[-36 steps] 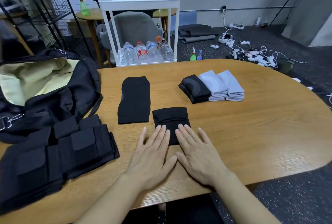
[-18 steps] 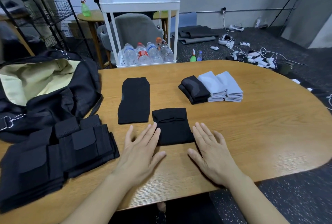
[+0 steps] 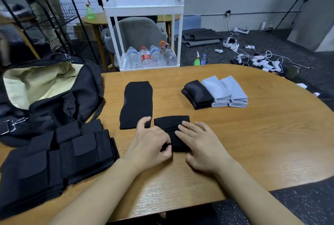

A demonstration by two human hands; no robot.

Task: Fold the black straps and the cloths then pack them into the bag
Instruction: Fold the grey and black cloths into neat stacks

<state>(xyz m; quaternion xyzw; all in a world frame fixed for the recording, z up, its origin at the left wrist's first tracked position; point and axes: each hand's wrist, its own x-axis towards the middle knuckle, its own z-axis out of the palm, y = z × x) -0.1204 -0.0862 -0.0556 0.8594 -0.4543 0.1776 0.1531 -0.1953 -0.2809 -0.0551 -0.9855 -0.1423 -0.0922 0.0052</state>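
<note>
A small folded black cloth (image 3: 171, 125) lies on the wooden table (image 3: 253, 143) right in front of me. My left hand (image 3: 150, 143) pinches its near left edge between thumb and fingers. My right hand (image 3: 202, 147) rests on its right side with fingers spread. A longer black cloth (image 3: 136, 103) lies flat just behind and to the left. Folded black and grey cloths (image 3: 215, 93) sit in a row at the back right. The open black bag (image 3: 45, 87) with a pale lining stands at the left. Stacked black straps (image 3: 54, 159) lie in front of it.
A white cart (image 3: 142, 8) holding several bottles stands behind the table, with a grey chair behind it. A black wire rack is at the far left. Cables and controllers litter the floor at the right. The table's near edge runs just below my forearms.
Both hands moved from flat on the table beside the small cloth inward onto it. My left hand has taken hold of its near left edge.
</note>
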